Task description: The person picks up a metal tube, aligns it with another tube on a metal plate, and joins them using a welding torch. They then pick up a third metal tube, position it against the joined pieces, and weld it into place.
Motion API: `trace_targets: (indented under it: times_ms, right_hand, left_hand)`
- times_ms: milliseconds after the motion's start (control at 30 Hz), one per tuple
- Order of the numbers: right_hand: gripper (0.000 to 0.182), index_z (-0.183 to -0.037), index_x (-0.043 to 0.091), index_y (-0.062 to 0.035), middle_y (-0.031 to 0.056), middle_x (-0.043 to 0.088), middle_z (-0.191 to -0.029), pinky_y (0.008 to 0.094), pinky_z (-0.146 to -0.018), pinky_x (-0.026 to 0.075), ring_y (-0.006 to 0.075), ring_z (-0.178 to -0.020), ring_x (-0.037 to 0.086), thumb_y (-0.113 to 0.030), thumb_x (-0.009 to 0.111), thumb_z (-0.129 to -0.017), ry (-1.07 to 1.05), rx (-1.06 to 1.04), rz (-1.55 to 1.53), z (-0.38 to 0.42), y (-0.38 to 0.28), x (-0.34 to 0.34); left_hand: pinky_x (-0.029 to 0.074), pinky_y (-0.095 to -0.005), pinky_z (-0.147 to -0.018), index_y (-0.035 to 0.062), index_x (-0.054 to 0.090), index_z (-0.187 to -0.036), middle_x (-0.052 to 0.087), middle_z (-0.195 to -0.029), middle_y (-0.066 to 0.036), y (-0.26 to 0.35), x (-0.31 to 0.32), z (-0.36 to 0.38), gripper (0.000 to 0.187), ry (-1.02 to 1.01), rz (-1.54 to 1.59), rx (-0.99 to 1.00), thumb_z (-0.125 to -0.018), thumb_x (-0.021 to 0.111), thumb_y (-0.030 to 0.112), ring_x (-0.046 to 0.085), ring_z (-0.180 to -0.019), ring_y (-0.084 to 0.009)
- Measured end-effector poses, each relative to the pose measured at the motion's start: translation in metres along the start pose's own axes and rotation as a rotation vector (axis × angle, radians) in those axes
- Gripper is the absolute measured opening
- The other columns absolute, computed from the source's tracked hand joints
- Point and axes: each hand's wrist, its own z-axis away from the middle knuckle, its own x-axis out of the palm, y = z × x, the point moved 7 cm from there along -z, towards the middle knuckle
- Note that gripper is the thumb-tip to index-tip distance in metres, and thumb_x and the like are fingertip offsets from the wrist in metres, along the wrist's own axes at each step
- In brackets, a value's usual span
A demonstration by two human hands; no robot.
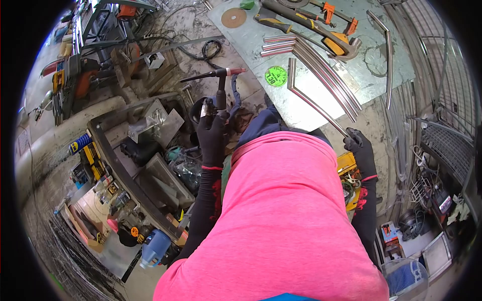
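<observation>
My left hand (212, 125), in a black glove, is closed around the handle of a TIG welding torch (221, 90). The torch stands upright in the hand, its pink nozzle pointing right toward the table. With my right hand (359, 144), also gloved in black, I grip the near end of a bent metal tube (317, 108). That tube's angled far end rests on the metal table (301, 118), beside a green round disc (275, 76). A row of similar bent tubes (326, 75) lies just beyond it.
A hammer (346, 47), clamps (329, 12) and a brown disc (234, 18) lie on the table. Another bent tube (388, 60) rests near its right edge. To my left stands a bin (113, 163) of scrap and tools. Wire racks (447, 143) are at right.
</observation>
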Motion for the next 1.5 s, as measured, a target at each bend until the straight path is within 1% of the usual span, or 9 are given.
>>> trace_targets:
  times_ms: [267,500,667,833,1000,1100,1133,1200,1500]
  right_hand:
    - [0.051,-0.137,0.067,-0.0017,0.0080,0.070,-0.120,0.0317,-0.079,0.059,0.0193,-0.106,0.069,-0.004,0.085,-0.090,0.234,-0.404,0.500,-0.002,-0.017,0.005]
    - [0.047,-0.131,0.069,-0.0069,0.0134,0.069,-0.120,0.0479,-0.090,0.056,0.0343,-0.107,0.068,-0.013,0.084,-0.087,0.291,-0.684,1.003,0.019,-0.075,0.040]
    - [0.039,-0.125,0.068,-0.0078,0.0155,0.069,-0.118,0.0513,-0.093,0.052,0.0370,-0.108,0.067,-0.024,0.078,-0.091,0.447,-0.969,0.996,0.031,-0.129,0.086]
    - [0.038,-0.120,0.069,-0.0080,0.0155,0.070,-0.113,0.0517,-0.083,0.052,0.0378,-0.100,0.067,-0.027,0.079,-0.089,0.319,-0.924,1.056,-0.004,-0.148,0.124]
    - [0.043,-0.124,0.072,-0.0110,0.0139,0.072,-0.104,0.0509,-0.079,0.053,0.0358,-0.092,0.070,-0.023,0.079,-0.084,0.162,-0.846,1.163,-0.036,-0.146,0.152]
    - [0.042,-0.126,0.072,-0.0089,0.0150,0.071,-0.104,0.0491,-0.079,0.054,0.0359,-0.090,0.070,-0.017,0.077,-0.084,0.121,-0.893,1.162,-0.041,-0.149,0.151]
    - [0.040,-0.125,0.072,-0.0077,0.0157,0.071,-0.105,0.0477,-0.079,0.055,0.0360,-0.091,0.070,-0.014,0.075,-0.086,0.083,-0.924,1.107,-0.041,-0.153,0.150]
    - [0.037,-0.125,0.071,-0.0052,0.0166,0.071,-0.105,0.0466,-0.080,0.055,0.0366,-0.092,0.070,-0.012,0.073,-0.089,0.023,-0.852,1.014,-0.041,-0.155,0.142]
    - [0.033,-0.127,0.070,-0.0005,0.0188,0.069,-0.109,0.0431,-0.084,0.055,0.0368,-0.096,0.070,-0.005,0.069,-0.094,-0.071,-0.725,0.847,-0.030,-0.157,0.138]
  left_hand:
    - [0.049,-0.0254,-0.064,-0.0002,0.068,-0.125,0.070,-0.096,-0.002,-0.008,0.004,0.004,0.028,0.014,-0.065,0.033,-0.102,0.070,0.016,0.061,-0.075,-0.0070]
    - [0.048,-0.0271,-0.070,-0.0020,0.062,-0.144,0.071,-0.099,-0.002,-0.008,0.006,0.004,0.045,-0.019,-0.111,0.001,-0.102,0.070,0.016,0.061,-0.083,-0.0070]
    - [0.049,-0.0269,-0.068,-0.0009,0.066,-0.134,0.071,-0.098,-0.003,-0.001,0.014,0.006,0.036,-0.003,-0.071,0.052,-0.103,0.069,0.018,0.062,-0.080,-0.0080]
    - [0.051,-0.0274,-0.070,0.0005,0.068,-0.130,0.072,-0.099,-0.004,-0.007,0.011,0.001,0.031,-0.036,-0.116,0.009,-0.104,0.066,0.018,0.064,-0.079,-0.0094]
    - [0.041,-0.0272,-0.056,-0.0004,0.068,-0.102,0.064,-0.081,0.000,-0.003,0.012,0.010,0.023,0.054,-0.050,0.073,-0.100,0.073,0.022,0.053,-0.065,-0.0069]
    - [0.049,-0.0264,-0.060,0.0048,0.069,-0.125,0.070,-0.098,-0.002,-0.012,0.005,0.007,0.025,0.018,-0.150,0.043,-0.106,0.064,0.020,0.064,-0.075,-0.0084]
    - [0.049,-0.0264,-0.060,0.0048,0.069,-0.125,0.070,-0.098,-0.002,-0.011,0.008,0.008,0.025,0.020,-0.140,0.044,-0.106,0.064,0.020,0.064,-0.075,-0.0084]
    - [0.041,-0.0261,-0.054,0.0006,0.068,-0.100,0.063,-0.080,0.000,-0.014,0.004,0.013,0.024,0.079,-0.007,-0.030,-0.099,0.074,0.024,0.056,-0.064,-0.0068]
    - [0.043,-0.0263,-0.052,-0.0004,0.070,-0.113,0.068,-0.087,-0.001,-0.014,-0.010,0.015,0.025,0.125,0.040,-0.058,-0.101,0.072,0.021,0.060,-0.065,-0.0068]
